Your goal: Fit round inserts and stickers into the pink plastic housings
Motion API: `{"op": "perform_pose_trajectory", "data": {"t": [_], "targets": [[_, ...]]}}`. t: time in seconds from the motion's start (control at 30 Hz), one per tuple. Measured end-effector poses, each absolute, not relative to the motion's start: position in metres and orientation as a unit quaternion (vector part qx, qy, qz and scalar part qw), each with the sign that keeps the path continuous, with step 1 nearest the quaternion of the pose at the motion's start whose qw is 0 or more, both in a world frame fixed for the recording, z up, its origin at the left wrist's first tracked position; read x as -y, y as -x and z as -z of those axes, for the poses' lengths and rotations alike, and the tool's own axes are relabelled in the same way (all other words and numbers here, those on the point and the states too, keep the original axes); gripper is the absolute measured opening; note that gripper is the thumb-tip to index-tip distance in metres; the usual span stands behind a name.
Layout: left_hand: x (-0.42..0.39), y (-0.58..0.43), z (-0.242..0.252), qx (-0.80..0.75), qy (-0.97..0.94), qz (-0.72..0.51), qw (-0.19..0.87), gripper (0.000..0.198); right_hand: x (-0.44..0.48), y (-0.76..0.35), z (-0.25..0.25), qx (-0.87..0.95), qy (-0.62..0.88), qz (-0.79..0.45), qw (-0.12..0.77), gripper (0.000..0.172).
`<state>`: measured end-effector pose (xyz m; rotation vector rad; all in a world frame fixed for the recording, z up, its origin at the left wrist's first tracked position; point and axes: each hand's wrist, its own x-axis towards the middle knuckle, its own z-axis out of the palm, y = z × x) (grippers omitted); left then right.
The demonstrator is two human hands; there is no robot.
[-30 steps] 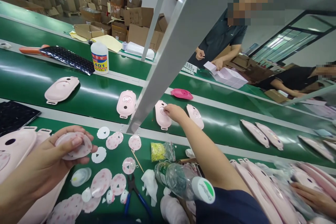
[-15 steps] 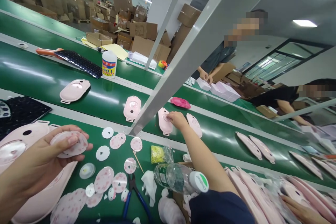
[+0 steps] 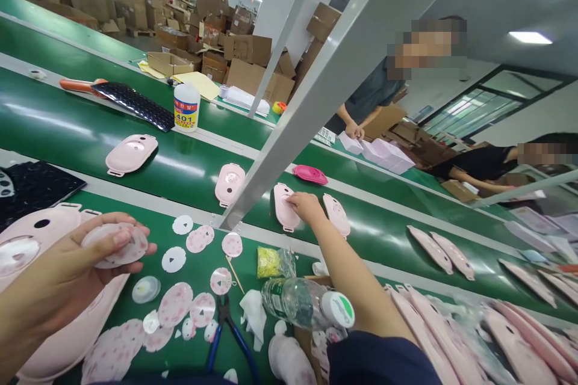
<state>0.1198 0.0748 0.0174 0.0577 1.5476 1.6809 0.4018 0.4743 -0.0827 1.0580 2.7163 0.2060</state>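
My left hand (image 3: 97,252) is closed round a small stack of round pink-spotted discs (image 3: 130,246), thumb on top. Below it, a large pale pink plastic panel (image 3: 27,325) lies at the left. My right hand (image 3: 308,207) reaches over the green belt, its fingers drawn together at the round recess of another pink panel (image 3: 285,216). Whatever is under those fingertips is hidden. A similar panel (image 3: 336,215) lies just right of that hand. Loose spotted discs (image 3: 175,304) and white discs (image 3: 174,259) are scattered between my hands.
Blue-handled pliers (image 3: 226,325), a clear bottle (image 3: 293,301) and a yellow packet (image 3: 268,261) lie near me. A slanted metal post (image 3: 289,126) crosses the view. Pink panels (image 3: 424,331) are stacked at right. Beyond the belt stand a 401 glue bottle (image 3: 186,108) and co-workers (image 3: 370,96).
My right hand stays at the pink panel, and my left keeps hold of the discs. The view has shifted slightly. Another person's hand over the panels at lower right has left the view.
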Motion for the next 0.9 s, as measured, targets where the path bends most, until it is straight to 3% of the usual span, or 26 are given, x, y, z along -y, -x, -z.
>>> {"op": "perform_pose_trajectory", "data": {"t": [0.73,0.9], "targets": [[-0.083,-0.124,-0.015,-0.628,-0.014,-0.666,0.402,0.054,-0.482,-0.412,0.077,-0.91,-0.392,-0.053,0.12,0.027],[-0.075,-0.126,-0.022,-0.568,-0.061,-0.685,0.453,0.043,-0.48,-0.414,0.064,-0.91,-0.409,-0.031,0.06,0.02]]}}
